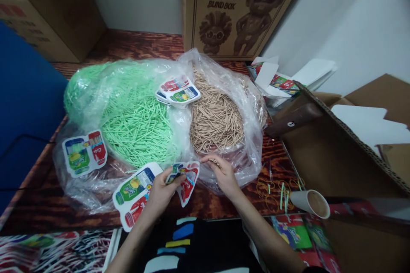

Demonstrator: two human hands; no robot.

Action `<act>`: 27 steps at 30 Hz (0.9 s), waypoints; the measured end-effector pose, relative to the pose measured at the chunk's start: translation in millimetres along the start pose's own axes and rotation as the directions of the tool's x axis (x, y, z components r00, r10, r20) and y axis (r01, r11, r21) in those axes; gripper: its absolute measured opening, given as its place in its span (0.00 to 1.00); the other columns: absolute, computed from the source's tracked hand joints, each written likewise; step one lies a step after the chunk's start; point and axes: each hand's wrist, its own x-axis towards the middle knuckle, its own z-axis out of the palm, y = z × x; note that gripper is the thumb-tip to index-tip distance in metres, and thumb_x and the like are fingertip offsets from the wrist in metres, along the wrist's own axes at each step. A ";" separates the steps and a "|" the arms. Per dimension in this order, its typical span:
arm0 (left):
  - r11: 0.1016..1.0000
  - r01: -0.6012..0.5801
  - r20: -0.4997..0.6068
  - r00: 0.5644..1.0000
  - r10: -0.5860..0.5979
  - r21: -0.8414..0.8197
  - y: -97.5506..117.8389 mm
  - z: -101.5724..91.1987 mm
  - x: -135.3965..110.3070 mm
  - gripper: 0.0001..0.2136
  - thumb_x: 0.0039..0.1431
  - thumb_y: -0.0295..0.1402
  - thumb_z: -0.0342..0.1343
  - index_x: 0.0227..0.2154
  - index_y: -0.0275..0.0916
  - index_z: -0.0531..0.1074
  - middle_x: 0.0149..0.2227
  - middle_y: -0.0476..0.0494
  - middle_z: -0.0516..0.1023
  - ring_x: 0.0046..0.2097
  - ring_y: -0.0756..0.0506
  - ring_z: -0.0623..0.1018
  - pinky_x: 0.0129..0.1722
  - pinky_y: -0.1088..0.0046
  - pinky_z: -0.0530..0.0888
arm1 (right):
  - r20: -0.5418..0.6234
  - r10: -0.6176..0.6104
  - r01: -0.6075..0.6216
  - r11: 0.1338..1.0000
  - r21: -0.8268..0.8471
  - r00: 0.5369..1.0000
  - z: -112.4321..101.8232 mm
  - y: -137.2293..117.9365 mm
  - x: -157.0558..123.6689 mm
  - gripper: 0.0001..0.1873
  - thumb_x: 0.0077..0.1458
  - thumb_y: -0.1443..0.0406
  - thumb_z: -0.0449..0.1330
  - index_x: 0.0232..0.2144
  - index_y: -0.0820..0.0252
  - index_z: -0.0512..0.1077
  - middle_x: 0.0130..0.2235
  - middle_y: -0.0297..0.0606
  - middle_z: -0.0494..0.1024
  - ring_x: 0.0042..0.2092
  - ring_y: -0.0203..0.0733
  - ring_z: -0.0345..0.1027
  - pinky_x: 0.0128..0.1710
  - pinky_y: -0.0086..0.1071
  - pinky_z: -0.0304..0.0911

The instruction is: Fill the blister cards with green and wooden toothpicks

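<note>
Desk [214, 208]: bare strip bottom centre, front edge close below; plastic bags [182, 126] crowded above. Left hand [165, 187] pinched card [190, 179] bottom centre, red half pointing down-frame, full long axis hidden. Right hand [224, 175] was half-curled around few brown sticks [215, 161].

Held card [190, 178] — partly hidden by left fingers [177, 182].

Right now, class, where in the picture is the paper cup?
In the head view, the paper cup is at the lower right, just right of the loose green sticks and well to the right of the right hand.
</note>
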 end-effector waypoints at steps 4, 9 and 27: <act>1.000 -0.012 0.013 1.000 0.012 0.014 -3.4 -2.6 1.2 0.10 0.48 0.38 0.62 0.28 0.36 0.76 0.27 0.48 0.78 0.30 0.47 0.74 0.30 0.75 0.70 | 0.011 -0.018 0.018 1.000 0.005 1.000 3.9 -5.2 2.1 0.09 0.58 0.68 0.53 0.34 0.57 0.74 0.36 0.38 0.79 0.41 0.41 0.72 0.45 0.34 0.66; 0.999 -0.027 0.016 1.000 0.027 0.038 -6.5 -4.2 1.2 0.09 0.49 0.38 0.62 0.27 0.36 0.75 0.26 0.50 0.76 0.29 0.48 0.73 0.31 0.75 0.69 | 0.044 -0.054 0.055 0.998 -0.035 0.998 7.0 -13.9 6.1 0.10 0.57 0.70 0.53 0.35 0.58 0.74 0.36 0.37 0.78 0.41 0.40 0.72 0.44 0.33 0.65; 0.996 -0.087 0.092 0.992 0.086 0.012 0.1 0.8 2.0 0.09 0.52 0.37 0.60 0.32 0.37 0.76 0.32 0.48 0.79 0.34 0.46 0.75 0.37 0.73 0.70 | 0.196 0.271 -0.320 0.558 0.766 0.942 13.1 -61.0 43.3 0.05 0.54 0.61 0.62 0.31 0.56 0.71 0.32 0.32 0.80 0.40 0.40 0.75 0.52 0.40 0.63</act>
